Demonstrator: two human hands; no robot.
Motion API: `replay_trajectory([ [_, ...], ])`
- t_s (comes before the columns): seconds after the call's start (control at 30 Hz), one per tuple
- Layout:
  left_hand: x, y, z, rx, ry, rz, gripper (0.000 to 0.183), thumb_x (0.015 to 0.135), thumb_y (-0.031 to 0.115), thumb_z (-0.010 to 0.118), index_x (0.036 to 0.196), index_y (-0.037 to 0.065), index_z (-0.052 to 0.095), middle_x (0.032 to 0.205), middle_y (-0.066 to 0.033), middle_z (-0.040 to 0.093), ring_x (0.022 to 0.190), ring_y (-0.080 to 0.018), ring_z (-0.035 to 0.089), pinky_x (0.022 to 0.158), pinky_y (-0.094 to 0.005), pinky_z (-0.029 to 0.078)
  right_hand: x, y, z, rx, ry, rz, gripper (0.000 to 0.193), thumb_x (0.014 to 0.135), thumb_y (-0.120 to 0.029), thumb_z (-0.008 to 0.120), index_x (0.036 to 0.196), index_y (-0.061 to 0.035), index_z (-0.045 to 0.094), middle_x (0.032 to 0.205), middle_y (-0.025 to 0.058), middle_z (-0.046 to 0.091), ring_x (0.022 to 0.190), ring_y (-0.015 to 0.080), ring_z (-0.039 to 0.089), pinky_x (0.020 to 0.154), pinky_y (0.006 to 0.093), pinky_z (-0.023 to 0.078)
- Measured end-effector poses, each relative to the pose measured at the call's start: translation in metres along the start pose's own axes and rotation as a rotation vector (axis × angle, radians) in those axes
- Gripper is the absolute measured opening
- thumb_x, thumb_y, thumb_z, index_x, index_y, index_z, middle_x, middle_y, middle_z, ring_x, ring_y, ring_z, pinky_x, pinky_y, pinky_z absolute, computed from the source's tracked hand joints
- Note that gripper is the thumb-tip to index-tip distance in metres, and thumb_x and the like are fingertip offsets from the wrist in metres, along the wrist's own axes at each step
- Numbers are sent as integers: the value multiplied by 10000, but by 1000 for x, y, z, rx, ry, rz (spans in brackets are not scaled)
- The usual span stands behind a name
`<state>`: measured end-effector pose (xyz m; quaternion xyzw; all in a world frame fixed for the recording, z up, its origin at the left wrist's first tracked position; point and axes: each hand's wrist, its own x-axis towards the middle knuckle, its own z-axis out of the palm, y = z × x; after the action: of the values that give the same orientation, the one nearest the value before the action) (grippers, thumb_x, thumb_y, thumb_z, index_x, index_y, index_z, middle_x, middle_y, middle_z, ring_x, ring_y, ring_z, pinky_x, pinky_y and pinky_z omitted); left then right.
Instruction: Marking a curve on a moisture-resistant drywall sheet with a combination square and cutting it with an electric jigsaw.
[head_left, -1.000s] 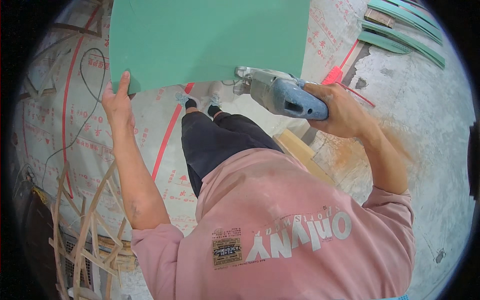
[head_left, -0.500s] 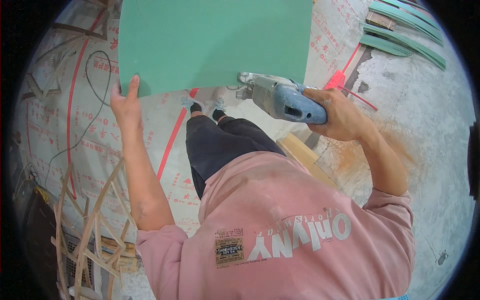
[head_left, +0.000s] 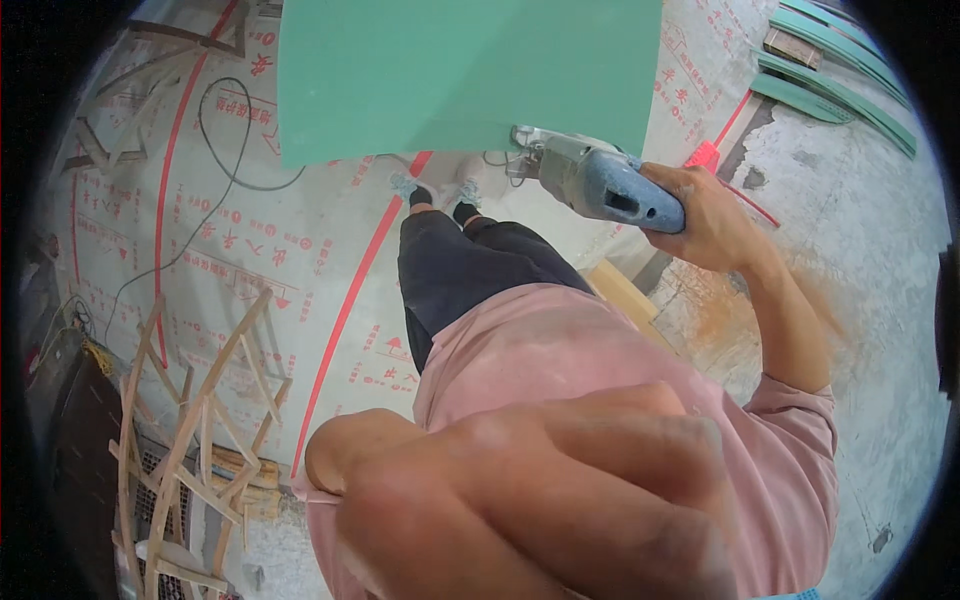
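Observation:
My right hand (head_left: pixel 705 218) is wrapped round the body of a dusty blue and grey jigsaw (head_left: pixel 605 187). The jigsaw's metal front end sits at the near edge of a large flat green board (head_left: pixel 465 75), towards that edge's right part. Whether the blade is in the board I cannot make out. Very large and close to the camera, my left hand (head_left: pixel 545 490) is raised over my chest, away from the board. Its knuckles face the camera and its fingers are curled in, with nothing visible in them; the palm side is hidden.
Curved green strips (head_left: pixel 835 95) lie at the far right, by a red tool (head_left: pixel 703 157). Wooden lattice frames (head_left: pixel 190 450) stand at the lower left. A dark cable (head_left: pixel 235 180) loops over the printed floor covering (head_left: pixel 330 240). Yellowish wood (head_left: pixel 625 297) lies right of my legs.
My left hand has let go of the board's near left corner and come up close to the camera. The board and jigsaw appear farther right and slightly higher in view.

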<state>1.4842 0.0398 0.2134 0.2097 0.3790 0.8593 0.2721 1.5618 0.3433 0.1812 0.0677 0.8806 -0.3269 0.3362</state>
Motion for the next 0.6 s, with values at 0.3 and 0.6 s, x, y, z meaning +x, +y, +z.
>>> replay_trajectory([
  [0.3, -1, 15, -3, 264, 152, -3, 318, 947, 332, 573, 1091, 49, 550, 1034, -95, 544, 941, -192, 494, 829, -397, 383, 0, 2, -1, 33, -26, 17, 298, 690, -24, 677, 972, 22, 592, 819, 245, 606, 768, 443, 588, 685, 447, 474],
  [0.6, 56, -45, -118, 673, 817, -7, 380, 967, 278, 595, 1242, 17, 576, 1150, -79, 629, 1001, -151, 542, 913, -348, 395, -4, 3, -3, -10, -9, 8, 360, 667, -36, 693, 1011, 21, 600, 866, 249, 612, 825, 447, 593, 719, 456, 485],
])
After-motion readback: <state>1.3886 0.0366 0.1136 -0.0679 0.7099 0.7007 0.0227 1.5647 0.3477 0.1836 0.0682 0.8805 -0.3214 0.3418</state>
